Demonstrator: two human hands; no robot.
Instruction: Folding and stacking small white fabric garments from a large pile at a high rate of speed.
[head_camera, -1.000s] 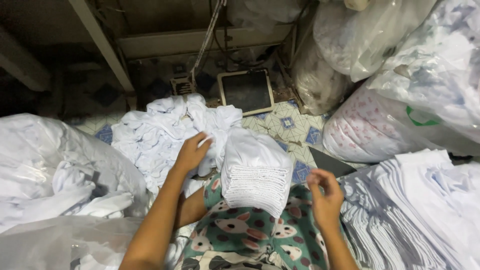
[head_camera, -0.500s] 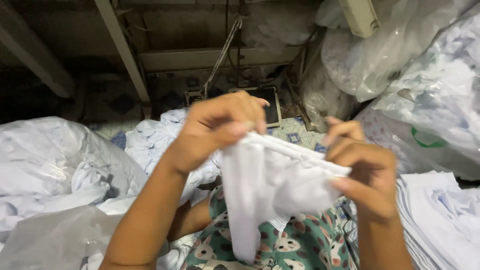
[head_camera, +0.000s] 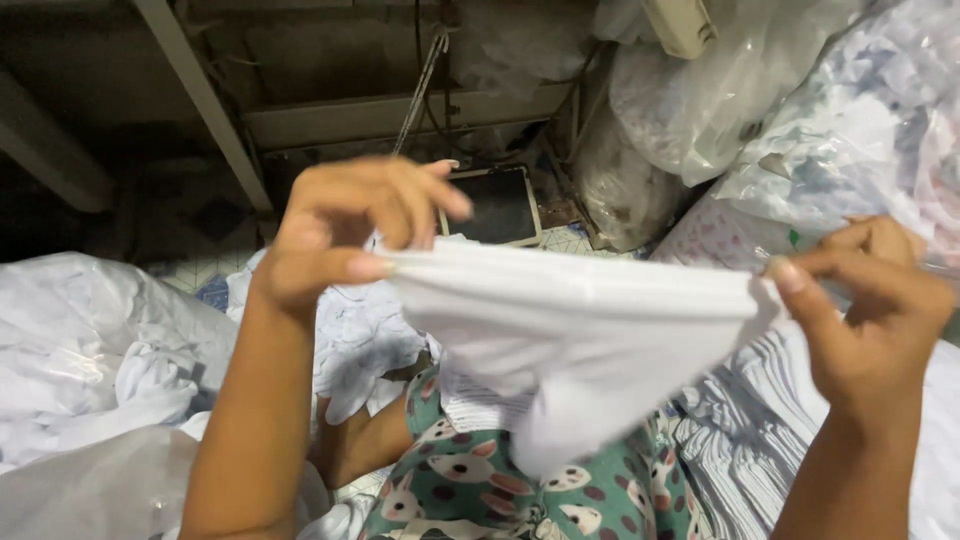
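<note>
Garment: white cloth piece (head_camera: 570, 320), held up in the air at mid-frame, its top edge pulled taut and level between both hands; the lower part hangs slack over the lap.
Left hand: left hand (head_camera: 345, 235) closed in a pinch on the cloth's left top corner, thumb beneath, fingers curled over.
Right hand: right hand (head_camera: 875, 305) pinched shut on the right top corner, thumb and forefinger meeting on the fabric.
Lap: green patterned clothing (head_camera: 500, 490) directly under the hanging cloth.
Left side: loose heap of white fabric (head_camera: 90, 350).
Right side: stack of folded white pieces (head_camera: 760, 430), near the right forearm.
Behind: clear plastic bags (head_camera: 720, 100) of white goods; a dark flat panel (head_camera: 495, 205) on the tiled floor.
</note>
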